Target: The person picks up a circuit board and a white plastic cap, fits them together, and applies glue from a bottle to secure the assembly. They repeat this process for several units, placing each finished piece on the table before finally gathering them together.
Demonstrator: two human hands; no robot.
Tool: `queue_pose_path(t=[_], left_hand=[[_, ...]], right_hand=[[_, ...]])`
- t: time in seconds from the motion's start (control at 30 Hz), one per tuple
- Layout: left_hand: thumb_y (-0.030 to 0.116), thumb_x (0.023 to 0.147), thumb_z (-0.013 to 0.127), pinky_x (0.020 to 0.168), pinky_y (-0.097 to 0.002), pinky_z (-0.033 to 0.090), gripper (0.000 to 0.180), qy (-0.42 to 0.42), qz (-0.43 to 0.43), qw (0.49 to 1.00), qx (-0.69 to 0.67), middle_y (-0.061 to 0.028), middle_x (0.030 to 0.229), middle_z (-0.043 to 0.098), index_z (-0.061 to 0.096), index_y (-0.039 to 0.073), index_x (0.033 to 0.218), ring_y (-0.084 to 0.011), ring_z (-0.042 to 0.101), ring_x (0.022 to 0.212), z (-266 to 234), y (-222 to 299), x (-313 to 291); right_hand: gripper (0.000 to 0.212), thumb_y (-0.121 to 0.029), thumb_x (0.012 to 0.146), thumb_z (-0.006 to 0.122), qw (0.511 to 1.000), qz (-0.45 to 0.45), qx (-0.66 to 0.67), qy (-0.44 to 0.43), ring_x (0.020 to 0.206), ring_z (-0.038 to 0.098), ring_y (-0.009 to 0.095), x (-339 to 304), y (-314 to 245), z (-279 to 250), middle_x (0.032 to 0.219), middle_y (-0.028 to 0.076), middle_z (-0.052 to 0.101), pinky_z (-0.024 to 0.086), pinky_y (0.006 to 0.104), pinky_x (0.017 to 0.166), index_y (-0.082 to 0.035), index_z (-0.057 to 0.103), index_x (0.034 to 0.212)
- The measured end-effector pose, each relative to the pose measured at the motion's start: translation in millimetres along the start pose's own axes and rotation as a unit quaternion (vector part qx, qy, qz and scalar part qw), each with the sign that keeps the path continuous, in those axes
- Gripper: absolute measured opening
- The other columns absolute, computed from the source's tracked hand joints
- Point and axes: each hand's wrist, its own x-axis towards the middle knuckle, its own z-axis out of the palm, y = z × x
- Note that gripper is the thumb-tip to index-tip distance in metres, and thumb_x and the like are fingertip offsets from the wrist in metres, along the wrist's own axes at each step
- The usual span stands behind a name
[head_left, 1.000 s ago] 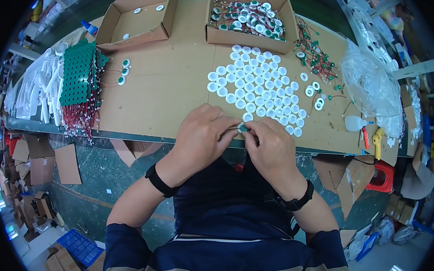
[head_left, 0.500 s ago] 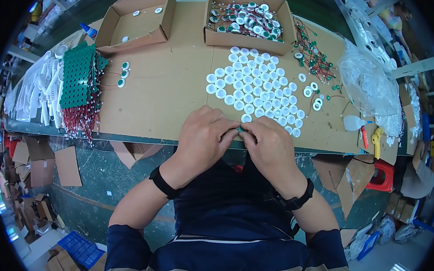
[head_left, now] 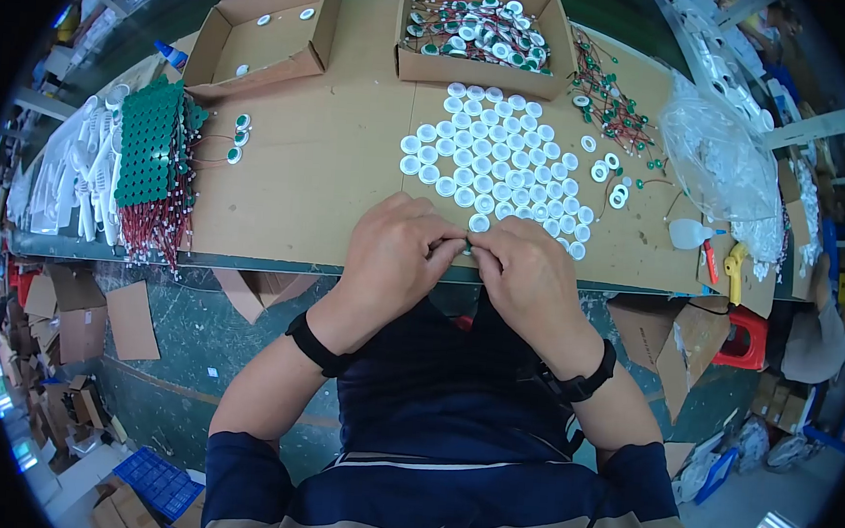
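Note:
My left hand [head_left: 396,248] and my right hand [head_left: 530,275] meet at the table's near edge, fingers pinched together. Between their fingertips is a small green piece [head_left: 468,248], mostly hidden, so its exact kind does not show. Just beyond the fingers lie many round white plastic caps [head_left: 483,166], spread out in loose rows; the nearest cap [head_left: 479,223] almost touches my fingertips. Off to the left rests a stack of green disc-shaped circuit boards [head_left: 147,146] with red wires [head_left: 151,228] hanging at its near end.
An open cardboard box [head_left: 468,71] at the back holds many wired green-and-white discs. Another box [head_left: 269,82], back left, contains a few white pieces. At right are tangled wired parts [head_left: 611,106], white rings [head_left: 599,171], clear plastic bags [head_left: 715,151], a squeeze bottle [head_left: 685,235] and a yellow tool [head_left: 734,269].
Both hands stay pinched together, with the right hand and wrist shifted slightly outward. The green piece shows less between the fingertips. The whole view has moved a little.

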Motion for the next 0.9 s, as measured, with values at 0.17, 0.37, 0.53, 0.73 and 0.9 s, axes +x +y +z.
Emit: queue_pose_path(t=[0.17,0.37,0.53,0.73,0.9], left_hand=[[0.014,0.089,0.089,0.084,-0.0468,0.058,0.009,0.0,-0.002,1.0,0.0,-0.009,0.088,0.073,0.089,0.01,0.097,-0.0333,0.07,0.092,1,-1,0],[0.014,0.089,0.09,0.084,-0.0466,0.057,0.009,0.001,0.004,1.0,0.002,-0.0089,0.087,0.073,0.088,0.009,0.096,-0.0335,0.069,0.092,2,0,-1],[0.012,0.089,0.09,0.085,-0.0467,0.057,0.012,0.005,0.017,1.0,0.012,-0.0084,0.092,0.073,0.085,0.009,0.099,-0.0334,0.069,0.093,5,-1,-5],[0.011,0.088,0.09,0.084,-0.0459,0.056,0.016,0.066,0.105,0.992,0.009,-0.0066,0.098,0.074,0.083,0.009,0.102,-0.0314,0.07,0.096,9,-8,-10],[0.009,0.087,0.09,0.085,-0.0444,0.057,0.018,0.006,0.177,0.98,0.097,-0.0045,0.102,0.077,0.082,0.009,0.103,-0.0285,0.072,0.099,-3,-3,-6]], right_hand=[[0.012,-0.005,0.097,0.082,1.0,-0.005,-0.007,-0.015,0.096,0.075,0.039,1,3,-2,0.097,0.014,0.077,0.061,0.0486,0.083,-0.002,0.084,0.108],[0.013,-0.002,0.098,0.081,1.0,-0.009,-0.002,-0.009,0.098,0.073,0.038,1,0,-2,0.099,0.014,0.074,0.06,0.0487,0.084,-0.002,0.083,0.111],[0.014,0.0,0.098,0.08,1.0,-0.021,0.007,0.003,0.098,0.073,0.038,-3,2,1,0.1,0.014,0.073,0.059,0.0488,0.083,-0.001,0.082,0.112],[0.015,0.001,0.097,0.081,0.999,-0.032,0.021,0.031,0.097,0.074,0.037,-6,2,6,0.099,0.013,0.073,0.061,0.0475,0.081,-0.001,0.083,0.112],[0.016,0.0,0.097,0.082,0.997,-0.035,0.013,0.067,0.095,0.075,0.036,-14,5,15,0.1,0.012,0.074,0.062,0.0466,0.08,-0.003,0.083,0.112]])
